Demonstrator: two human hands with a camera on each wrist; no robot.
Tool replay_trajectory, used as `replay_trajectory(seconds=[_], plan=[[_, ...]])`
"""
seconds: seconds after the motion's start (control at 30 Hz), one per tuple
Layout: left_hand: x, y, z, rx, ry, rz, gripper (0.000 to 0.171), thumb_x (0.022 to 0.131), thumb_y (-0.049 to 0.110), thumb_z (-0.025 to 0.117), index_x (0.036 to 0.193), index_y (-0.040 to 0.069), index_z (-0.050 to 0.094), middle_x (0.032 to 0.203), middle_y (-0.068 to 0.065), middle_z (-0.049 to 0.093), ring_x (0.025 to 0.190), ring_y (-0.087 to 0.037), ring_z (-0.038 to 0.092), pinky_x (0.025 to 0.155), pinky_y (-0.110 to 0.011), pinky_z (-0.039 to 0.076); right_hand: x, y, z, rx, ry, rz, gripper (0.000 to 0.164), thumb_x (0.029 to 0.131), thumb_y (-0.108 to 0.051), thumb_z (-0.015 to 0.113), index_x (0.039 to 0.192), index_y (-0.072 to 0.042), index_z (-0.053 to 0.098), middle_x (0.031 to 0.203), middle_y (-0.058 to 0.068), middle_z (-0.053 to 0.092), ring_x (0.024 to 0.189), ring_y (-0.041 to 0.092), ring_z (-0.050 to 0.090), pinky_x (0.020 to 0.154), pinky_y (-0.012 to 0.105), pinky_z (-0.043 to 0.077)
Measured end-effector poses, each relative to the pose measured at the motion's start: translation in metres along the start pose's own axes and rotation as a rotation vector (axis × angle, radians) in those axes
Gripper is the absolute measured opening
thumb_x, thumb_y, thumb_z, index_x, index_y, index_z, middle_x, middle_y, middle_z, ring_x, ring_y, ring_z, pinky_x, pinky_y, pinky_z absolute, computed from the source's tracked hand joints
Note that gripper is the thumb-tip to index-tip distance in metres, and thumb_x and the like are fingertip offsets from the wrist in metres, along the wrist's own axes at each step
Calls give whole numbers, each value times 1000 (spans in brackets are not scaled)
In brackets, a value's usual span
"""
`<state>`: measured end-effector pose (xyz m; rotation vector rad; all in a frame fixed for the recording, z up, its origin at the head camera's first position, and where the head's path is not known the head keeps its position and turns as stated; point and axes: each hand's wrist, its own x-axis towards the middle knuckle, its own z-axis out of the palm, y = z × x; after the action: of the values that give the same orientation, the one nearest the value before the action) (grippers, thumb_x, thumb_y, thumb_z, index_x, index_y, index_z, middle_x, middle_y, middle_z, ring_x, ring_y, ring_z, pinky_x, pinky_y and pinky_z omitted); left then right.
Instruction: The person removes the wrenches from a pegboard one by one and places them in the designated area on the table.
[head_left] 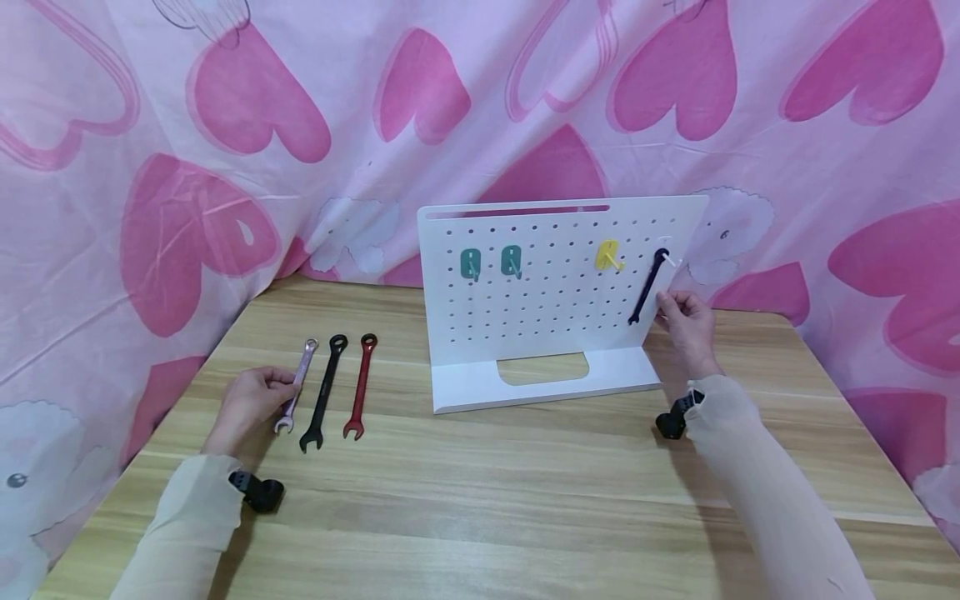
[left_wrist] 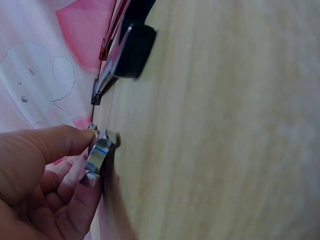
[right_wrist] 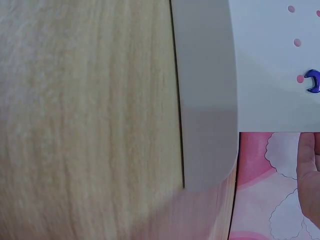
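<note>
My left hand (head_left: 251, 404) pinches a small silver-lilac combination wrench (head_left: 303, 367) between thumb and fingers, low over the table; its shiny open end (left_wrist: 100, 152) faces the left wrist camera. A black wrench (head_left: 324, 396) and a red wrench (head_left: 361, 387) lie beside it to the right. At the right edge of a white pegboard (head_left: 540, 321), my right hand (head_left: 688, 325) holds on, thumb near the front face and fingers (right_wrist: 306, 157) partly hidden behind the edge. A dark blue wrench (head_left: 649, 285) hangs from a white hook (head_left: 670, 261) close to that hand.
Two green hooks (head_left: 470, 263) and a yellow hook (head_left: 608, 255) are fixed on the pegboard, which stands upright on its white base (head_left: 465, 385). Under everything is a wooden table (head_left: 480, 500). Behind hangs a pink cloth (head_left: 337, 192) with hearts.
</note>
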<state>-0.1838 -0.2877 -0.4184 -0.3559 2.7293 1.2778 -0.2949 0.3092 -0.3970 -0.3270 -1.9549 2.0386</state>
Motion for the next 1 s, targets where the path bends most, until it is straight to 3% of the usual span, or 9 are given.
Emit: replay_trajectory(seconds=[0.1, 0.4, 0.67, 0.87, 1.0], plan=[[-1, 1, 1, 25, 14, 7, 29, 90, 12, 60, 110, -8, 59, 75, -3, 65, 59, -10, 57, 51, -26, 51, -1, 1, -1, -12, 1, -6, 18, 85, -30, 65, 91, -13, 61, 84, -7, 61, 83, 6, 58, 75, 16, 54], [-1, 1, -1, -19, 4, -6, 26, 90, 12, 57, 107, -8, 58, 63, 1, 62, 50, -15, 58, 47, -34, 52, 0, 0, -1, -23, 1, 4, 24, 83, -35, 66, 94, -14, 61, 88, -7, 61, 85, 6, 59, 75, 15, 54], [-1, 2, -1, 32, 8, 2, 27, 90, 13, 60, 107, -8, 59, 68, -1, 64, 55, -12, 58, 51, -29, 51, 0, 0, -1, 18, 1, -8, 18, 85, -29, 66, 90, -13, 60, 86, -6, 60, 83, 6, 59, 71, 13, 54], [-1, 1, -4, 120, 27, 37, 32, 90, 19, 62, 108, -7, 61, 78, -8, 68, 62, -11, 59, 58, -25, 49, -2, -1, -2, 2, -11, 13, 23, 83, -33, 66, 95, -14, 61, 93, -7, 61, 88, 6, 60, 92, 28, 50], [-4, 5, -5, 168, 109, 92, 36, 92, 24, 59, 114, -5, 60, 93, -16, 67, 72, -12, 59, 62, -24, 47, -2, -1, -2, -11, -26, 24, 25, 85, -34, 64, 99, -13, 61, 97, -7, 60, 91, 6, 60, 98, 33, 46]])
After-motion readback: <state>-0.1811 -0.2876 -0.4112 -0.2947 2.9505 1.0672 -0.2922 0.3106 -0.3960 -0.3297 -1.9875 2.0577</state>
